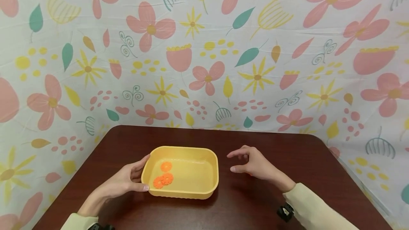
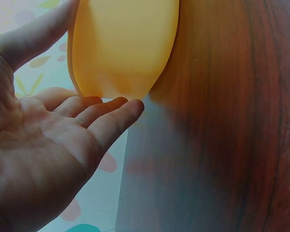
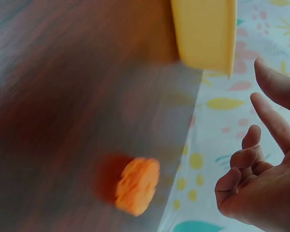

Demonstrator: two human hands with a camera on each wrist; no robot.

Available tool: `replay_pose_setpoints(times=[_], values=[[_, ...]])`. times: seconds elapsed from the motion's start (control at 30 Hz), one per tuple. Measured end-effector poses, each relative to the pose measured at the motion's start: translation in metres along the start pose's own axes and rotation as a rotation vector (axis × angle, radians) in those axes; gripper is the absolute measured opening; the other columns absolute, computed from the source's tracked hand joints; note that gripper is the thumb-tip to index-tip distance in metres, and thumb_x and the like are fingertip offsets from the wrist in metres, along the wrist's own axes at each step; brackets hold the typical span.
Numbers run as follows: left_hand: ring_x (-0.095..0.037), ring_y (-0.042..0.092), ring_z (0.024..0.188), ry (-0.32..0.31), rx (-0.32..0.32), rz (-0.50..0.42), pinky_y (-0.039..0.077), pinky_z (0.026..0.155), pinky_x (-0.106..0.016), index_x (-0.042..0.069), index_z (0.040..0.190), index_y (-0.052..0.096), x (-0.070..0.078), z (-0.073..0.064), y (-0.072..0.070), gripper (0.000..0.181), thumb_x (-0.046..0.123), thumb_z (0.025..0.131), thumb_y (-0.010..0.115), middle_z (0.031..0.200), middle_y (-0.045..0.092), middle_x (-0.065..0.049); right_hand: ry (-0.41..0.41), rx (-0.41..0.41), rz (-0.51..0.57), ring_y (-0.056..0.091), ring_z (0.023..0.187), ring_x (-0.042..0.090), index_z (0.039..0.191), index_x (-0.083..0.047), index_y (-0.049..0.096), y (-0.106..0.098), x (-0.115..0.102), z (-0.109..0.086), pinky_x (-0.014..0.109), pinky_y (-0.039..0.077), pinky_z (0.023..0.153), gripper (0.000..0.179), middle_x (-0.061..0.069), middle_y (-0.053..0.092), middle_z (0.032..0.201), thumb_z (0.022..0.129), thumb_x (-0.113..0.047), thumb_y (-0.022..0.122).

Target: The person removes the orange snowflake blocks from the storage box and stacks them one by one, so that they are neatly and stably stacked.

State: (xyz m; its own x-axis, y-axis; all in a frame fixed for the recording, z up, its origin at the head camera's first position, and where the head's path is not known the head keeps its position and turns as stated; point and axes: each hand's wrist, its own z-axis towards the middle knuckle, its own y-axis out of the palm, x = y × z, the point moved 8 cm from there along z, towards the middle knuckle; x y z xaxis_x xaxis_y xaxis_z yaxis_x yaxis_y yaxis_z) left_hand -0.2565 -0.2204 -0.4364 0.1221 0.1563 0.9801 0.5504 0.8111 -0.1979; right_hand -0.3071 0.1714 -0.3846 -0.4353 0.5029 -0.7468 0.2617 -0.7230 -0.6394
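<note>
A yellow rectangular basin [image 1: 191, 195] stands on the table, with three flat orange flower-shaped pieces [image 1: 166, 166] lying in its left part. My left hand [image 1: 126, 180] holds the basin's left end, fingers on the far side of the corner and thumb at the near corner. Seen from the left wrist, the fingertips [image 2: 135, 108] touch the outer wall. To the right of the basin, my right hand [image 1: 255, 164] hovers with nothing in it, thumb and index finger apart. Below it sits a thick orange piece with a ridged edge [image 3: 137, 186], mostly hidden by the hand in the head view.
The dark brown wooden table [image 1: 274, 144] has rounded far corners. A white cloth with flower prints [image 1: 207, 81] hangs behind it and along both sides. Pale sleeves with black wrist straps [image 1: 285, 211] cover both forearms.
</note>
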Motion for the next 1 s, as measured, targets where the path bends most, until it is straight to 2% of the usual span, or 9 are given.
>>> replay_pose_setpoints(times=[0.23, 0.37, 0.47, 0.63, 0.77, 0.87, 1.0], values=[[-0.053, 0.033, 0.146, 0.005, 0.008, 0.016, 0.049, 0.105, -0.032, -0.002, 0.167, 0.007, 0.0, 0.002, -0.002, 0.103, 0.0, 0.092, 0.077, 0.169, 0.015, -0.031, -0.089, -0.034, -0.027, 0.049, 0.084, 0.024, 0.115, -0.009, 0.081, 0.017, -0.028, 0.023, 0.031, 0.041, 0.07, 0.035, 0.003, 0.057, 0.09, 0.083, -0.017, 0.092], [-0.052, 0.034, 0.146, -0.001, 0.01, 0.016, 0.049, 0.105, -0.032, -0.001, 0.167, 0.007, -0.001, 0.002, -0.002, 0.103, 0.001, 0.093, 0.077, 0.169, 0.016, -0.03, -0.103, -0.095, -0.017, 0.049, 0.077, 0.026, 0.118, -0.006, 0.08, 0.036, -0.042, 0.037, 0.03, 0.04, 0.067, 0.035, 0.011, 0.059, 0.09, 0.085, -0.013, 0.09], [-0.051, 0.035, 0.146, -0.002, 0.012, 0.017, 0.049, 0.105, -0.032, 0.0, 0.168, 0.008, -0.001, 0.002, -0.002, 0.103, 0.002, 0.092, 0.078, 0.169, 0.017, -0.03, -0.107, -0.141, -0.008, 0.049, 0.075, 0.028, 0.119, -0.007, 0.08, 0.055, -0.05, 0.047, 0.03, 0.04, 0.066, 0.035, 0.011, 0.06, 0.091, 0.086, -0.013, 0.089], [-0.051, 0.035, 0.146, 0.003, 0.016, 0.016, 0.048, 0.106, -0.032, -0.001, 0.168, 0.008, -0.003, 0.002, -0.003, 0.104, 0.002, 0.092, 0.078, 0.169, 0.018, -0.029, -0.152, -0.186, -0.026, 0.051, 0.082, 0.03, 0.118, -0.012, 0.08, 0.087, -0.061, 0.06, 0.031, 0.04, 0.069, 0.037, 0.001, 0.061, 0.09, 0.083, -0.014, 0.091], [-0.051, 0.034, 0.146, 0.003, 0.019, 0.019, 0.049, 0.105, -0.033, -0.002, 0.167, 0.008, -0.004, 0.002, -0.003, 0.103, 0.002, 0.092, 0.078, 0.169, 0.016, -0.029, -0.179, -0.209, -0.029, 0.056, 0.089, 0.029, 0.117, -0.013, 0.081, 0.109, -0.068, 0.067, 0.032, 0.043, 0.077, 0.037, -0.007, 0.069, 0.097, 0.082, -0.011, 0.092], [-0.051, 0.033, 0.147, 0.003, 0.023, 0.025, 0.049, 0.105, -0.031, -0.002, 0.167, 0.007, -0.004, 0.001, -0.003, 0.103, 0.002, 0.093, 0.078, 0.17, 0.014, -0.029, -0.184, -0.228, -0.025, 0.06, 0.091, 0.03, 0.117, -0.01, 0.08, 0.125, -0.07, 0.071, 0.031, 0.044, 0.078, 0.038, -0.002, 0.075, 0.105, 0.08, -0.009, 0.092], [-0.051, 0.031, 0.148, 0.002, 0.033, 0.022, 0.049, 0.104, -0.03, -0.002, 0.168, 0.008, -0.004, 0.0, -0.003, 0.102, 0.003, 0.093, 0.078, 0.17, 0.013, -0.028, -0.174, -0.262, -0.003, 0.06, 0.092, 0.033, 0.118, -0.005, 0.08, 0.143, -0.07, 0.077, 0.027, 0.043, 0.073, 0.041, 0.009, 0.076, 0.112, 0.079, -0.007, 0.092]])
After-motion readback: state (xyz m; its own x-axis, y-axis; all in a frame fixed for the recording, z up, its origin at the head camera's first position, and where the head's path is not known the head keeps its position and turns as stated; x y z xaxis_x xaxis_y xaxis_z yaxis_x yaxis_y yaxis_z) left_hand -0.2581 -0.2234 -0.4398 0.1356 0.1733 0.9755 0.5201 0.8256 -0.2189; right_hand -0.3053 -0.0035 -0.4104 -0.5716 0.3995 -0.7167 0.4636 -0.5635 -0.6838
